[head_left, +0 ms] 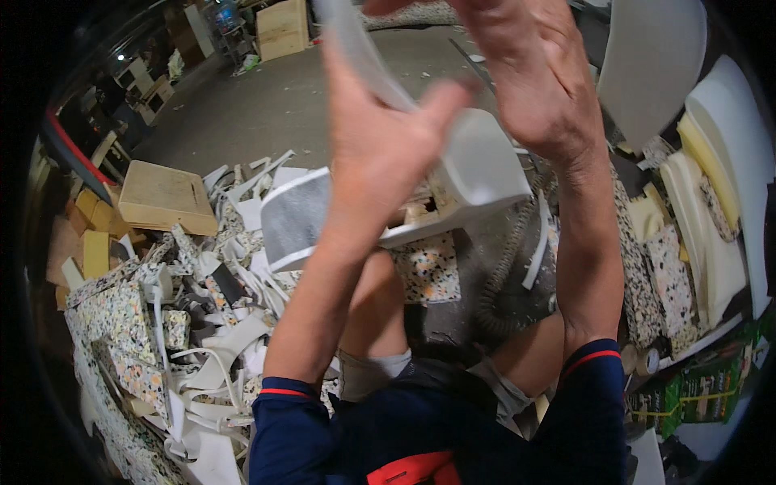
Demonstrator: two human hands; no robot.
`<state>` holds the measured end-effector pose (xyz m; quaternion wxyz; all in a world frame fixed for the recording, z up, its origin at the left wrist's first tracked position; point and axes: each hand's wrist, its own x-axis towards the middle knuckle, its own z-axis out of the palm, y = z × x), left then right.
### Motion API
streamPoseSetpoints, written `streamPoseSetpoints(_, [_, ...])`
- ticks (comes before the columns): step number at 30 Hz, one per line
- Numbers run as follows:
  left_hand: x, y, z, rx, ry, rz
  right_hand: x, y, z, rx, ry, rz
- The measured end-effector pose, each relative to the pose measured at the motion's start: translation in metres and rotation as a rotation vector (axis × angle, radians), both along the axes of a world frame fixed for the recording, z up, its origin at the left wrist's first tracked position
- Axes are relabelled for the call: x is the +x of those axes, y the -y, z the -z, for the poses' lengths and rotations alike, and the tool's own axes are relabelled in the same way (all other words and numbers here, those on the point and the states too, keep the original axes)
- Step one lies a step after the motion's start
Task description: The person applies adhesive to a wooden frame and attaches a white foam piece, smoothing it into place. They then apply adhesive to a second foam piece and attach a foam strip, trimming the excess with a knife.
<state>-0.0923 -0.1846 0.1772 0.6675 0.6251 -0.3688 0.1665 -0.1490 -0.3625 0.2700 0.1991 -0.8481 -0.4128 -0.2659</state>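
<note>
My left hand [380,145] is raised in the upper middle, blurred, against a pale curved strip [360,48]; its grip is unclear. My right hand [525,81] is higher, to the right, its fingers partly cut off by the top edge and smeared. Below both hands, a white moulded foam piece [477,170] with a grey left section [295,218] and an opening in its middle is tilted above my knees, partly hidden by my left arm. A speckled foam square [424,275] lies beneath it.
White and speckled foam offcuts [218,339] heap at my left, near a beige block [166,198]. Foam sheets and shaped pieces [695,226] stand at the right, above green packages [687,380]. A ribbed hose [493,299] lies on the grey floor [226,105]. Shelving stands far back left.
</note>
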Motion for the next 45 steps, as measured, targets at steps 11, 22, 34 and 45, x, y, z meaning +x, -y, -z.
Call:
streamPoseSetpoints(11, [0.0, -0.026, 0.023, -0.653, -0.205, 0.102, -0.045, 0.02, 0.184, -0.008, -0.115, 0.538])
streamPoseSetpoints(22, [0.01, -0.058, 0.068, -0.791, -0.343, 0.245, -0.016, 0.011, 0.221, -0.285, -0.044, 0.658])
streamPoseSetpoints(34, [-0.001, -0.079, 0.102, 0.334, 0.547, -0.839, -0.014, 0.006, 0.229, -0.231, -0.199, 0.692])
streamPoseSetpoints(45, [-0.005, -0.065, 0.113, 0.116, 0.428, -0.648, 0.0, 0.008, 0.208, -0.286, -0.487, 0.673])
